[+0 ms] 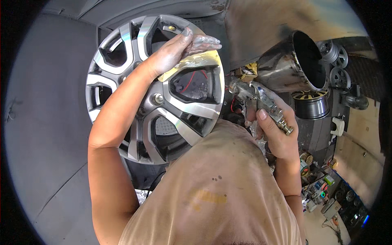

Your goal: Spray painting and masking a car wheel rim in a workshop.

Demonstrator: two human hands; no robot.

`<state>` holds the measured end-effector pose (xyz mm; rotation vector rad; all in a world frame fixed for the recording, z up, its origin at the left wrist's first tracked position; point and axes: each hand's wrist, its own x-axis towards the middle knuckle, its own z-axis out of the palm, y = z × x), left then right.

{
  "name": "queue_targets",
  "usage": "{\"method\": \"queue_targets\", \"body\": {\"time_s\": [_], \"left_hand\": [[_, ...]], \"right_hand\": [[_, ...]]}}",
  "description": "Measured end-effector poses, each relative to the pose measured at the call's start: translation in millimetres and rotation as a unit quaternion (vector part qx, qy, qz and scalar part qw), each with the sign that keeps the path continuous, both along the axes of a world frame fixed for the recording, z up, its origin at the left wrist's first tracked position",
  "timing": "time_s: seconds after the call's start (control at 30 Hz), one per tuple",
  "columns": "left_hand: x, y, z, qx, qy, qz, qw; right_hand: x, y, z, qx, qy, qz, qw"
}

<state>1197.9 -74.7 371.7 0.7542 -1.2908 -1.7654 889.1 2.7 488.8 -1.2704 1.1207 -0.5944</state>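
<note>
A silver and dark grey alloy wheel point(158, 98) lies in front of me. Yellow masking film or putty-like covering point(192, 61) runs along one spoke and the rim at its upper right. My left hand point(173, 51), its fingers stretched out and coated with silvery dust, reaches across the wheel and lies over that yellow patch; I cannot tell if it presses on it. To the right of the wheel, my right hand point(281, 128) is wrapped around a metal spray gun point(255, 96), whose front end points toward the upper left. Part of its grip is hidden by the fingers.
A large scorched metal drum point(281, 65) tilts beyond the spray gun. Further right are several other wheels point(312, 104) and a white stool point(337, 127). At the lower right, a cluttered bench point(322, 220) holds small tools. A grey wall point(49, 102) fills the left side.
</note>
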Motion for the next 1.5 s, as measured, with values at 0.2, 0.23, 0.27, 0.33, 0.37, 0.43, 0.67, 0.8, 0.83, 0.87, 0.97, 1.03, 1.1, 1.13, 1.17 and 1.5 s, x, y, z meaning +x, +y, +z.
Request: {"method": "queue_targets", "body": {"time_s": [0.2, 0.23, 0.27, 0.33, 0.37, 0.43, 0.67, 0.8, 0.83, 0.87, 0.97, 1.03, 1.1, 1.13, 1.17, 1.5], "left_hand": [[1, 0, -1, -0.008, -0.024, 0.002, 1.000], [1, 0, -1, -0.006, -0.025, 0.002, 1.000], [0, 0, -1, -0.009, -0.024, 0.003, 1.000], [0, 0, -2, -0.008, -0.022, 0.003, 1.000], [0, 0, -2, -0.013, -0.019, 0.003, 1.000], [-1, 0, -2, -0.009, -0.017, 0.005, 1.000], [0, 2, -1, -0.017, -0.040, 0.010, 0.999], [0, 1, -4, -0.015, -0.031, 0.010, 0.999], [0, 1, -5, -0.018, -0.025, 0.011, 0.999], [1, 0, -6, -0.023, -0.023, 0.011, 0.999], [2, 1, -7, -0.014, -0.012, 0.008, 1.000], [2, 1, -8, -0.014, -0.013, 0.008, 1.000], [3, 1, -9, -0.014, -0.015, 0.012, 1.000], [2, 1, -10, -0.012, -0.013, 0.011, 1.000], [2, 1, -10, -0.011, -0.011, 0.010, 1.000], [1, 0, -10, -0.016, -0.007, 0.007, 1.000]], "right_hand": [[-2, -2, -4, 0.022, -0.017, -0.015, 1.000], [-2, -2, -4, 0.023, 0.000, -0.020, 1.000], [-1, -2, -4, 0.024, 0.016, -0.023, 0.999], [1, -1, -4, 0.015, 0.017, -0.016, 1.000], [3, -1, -4, 0.003, 0.021, -0.009, 1.000], [4, 0, -3, 0.019, -0.024, 0.001, 1.000], [3, -3, -6, 0.024, -0.006, 0.015, 1.000], [0, -4, -10, -0.001, 0.016, 0.027, 1.000], [0, -4, -10, 0.000, 0.024, 0.013, 1.000], [0, -4, -11, 0.000, 0.032, -0.001, 0.999], [0, -4, -10, -0.001, 0.034, -0.011, 0.999], [1, -4, -9, 0.008, 0.026, -0.019, 0.999], [1, -4, -8, 0.017, 0.017, -0.030, 0.999], [2, -3, -7, 0.018, 0.020, -0.010, 1.000], [2, -3, -7, 0.012, 0.017, 0.001, 1.000], [16, -1, -4, 0.013, -0.008, 0.071, 0.997]]}}
